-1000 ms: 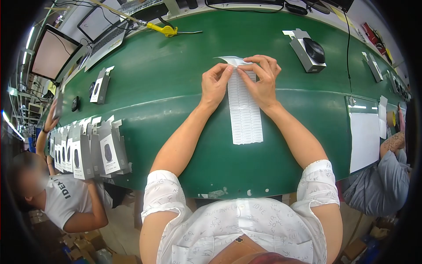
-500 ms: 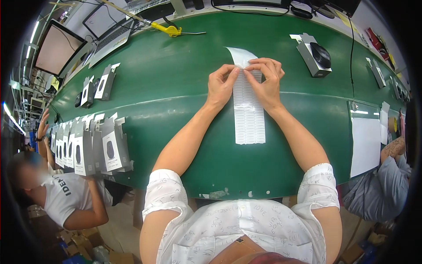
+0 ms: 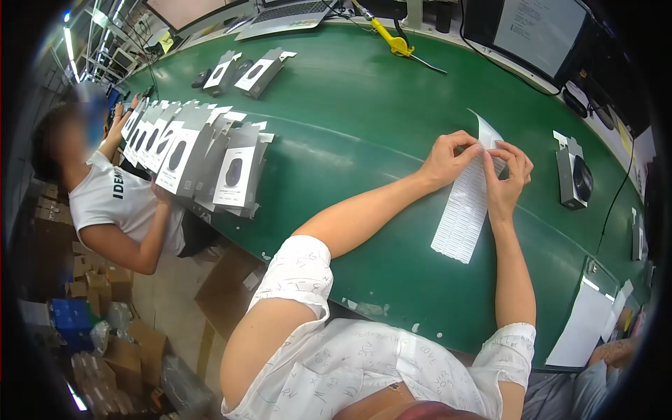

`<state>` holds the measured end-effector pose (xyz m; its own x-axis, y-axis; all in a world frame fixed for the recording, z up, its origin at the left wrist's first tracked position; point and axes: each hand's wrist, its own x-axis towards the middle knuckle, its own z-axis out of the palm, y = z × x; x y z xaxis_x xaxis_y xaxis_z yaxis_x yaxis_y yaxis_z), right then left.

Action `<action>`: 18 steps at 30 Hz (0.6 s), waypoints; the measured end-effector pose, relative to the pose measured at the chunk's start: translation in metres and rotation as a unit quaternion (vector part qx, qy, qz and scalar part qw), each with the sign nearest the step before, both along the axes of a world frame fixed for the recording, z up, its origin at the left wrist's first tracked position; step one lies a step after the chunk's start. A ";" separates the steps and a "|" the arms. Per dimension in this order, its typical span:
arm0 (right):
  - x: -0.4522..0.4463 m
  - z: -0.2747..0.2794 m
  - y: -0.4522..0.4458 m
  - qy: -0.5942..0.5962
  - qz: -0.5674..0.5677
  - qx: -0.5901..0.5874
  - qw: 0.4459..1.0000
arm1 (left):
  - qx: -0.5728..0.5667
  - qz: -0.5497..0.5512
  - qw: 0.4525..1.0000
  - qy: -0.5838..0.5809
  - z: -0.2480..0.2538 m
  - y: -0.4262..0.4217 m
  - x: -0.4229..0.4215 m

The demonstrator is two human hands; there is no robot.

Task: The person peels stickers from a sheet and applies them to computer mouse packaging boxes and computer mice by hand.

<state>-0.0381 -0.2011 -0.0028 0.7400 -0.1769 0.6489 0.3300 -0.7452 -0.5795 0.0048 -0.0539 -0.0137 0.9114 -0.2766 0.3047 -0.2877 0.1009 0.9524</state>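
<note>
A long white sheet of small labels [image 3: 462,218] lies aslant on the green table, its far end curling up. My left hand [image 3: 451,159] pinches the sheet's left edge near that curled end, thumb and forefinger closed. From the other side my right hand [image 3: 509,175] pinches the same part, its fingertips almost touching the left ones. Whether a single label is between the fingertips is too small to tell.
Several upright grey-and-white boxes [image 3: 183,157] crowd the table's left edge, where a co-worker [image 3: 119,192] sits. A yellow air gun [image 3: 400,46] lies at the back. On the right are a box with a black mouse [image 3: 581,178] and a clipboard with white paper [image 3: 581,325].
My view has swung to the left, so the table and hands appear shifted right and tilted. Both hands stay at the upper part of the label sheet.
</note>
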 end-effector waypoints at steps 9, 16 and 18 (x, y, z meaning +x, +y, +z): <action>-0.002 0.003 0.004 -0.020 0.037 -0.025 0.999 | -0.032 0.003 0.998 0.062 0.003 0.004 0.002; -0.004 0.005 0.004 -0.066 0.085 -0.065 0.992 | 0.112 0.131 0.983 -0.060 -0.012 0.025 0.036; -0.003 0.006 0.003 -0.067 0.083 -0.050 0.993 | 0.212 0.266 0.930 -0.139 -0.011 0.056 0.068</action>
<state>-0.0416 -0.1978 0.0031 0.6591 0.0104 0.7520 0.5219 -0.7263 -0.4474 0.0723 0.0023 -0.0245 0.8556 0.0413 0.5160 -0.4315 -0.4937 0.7550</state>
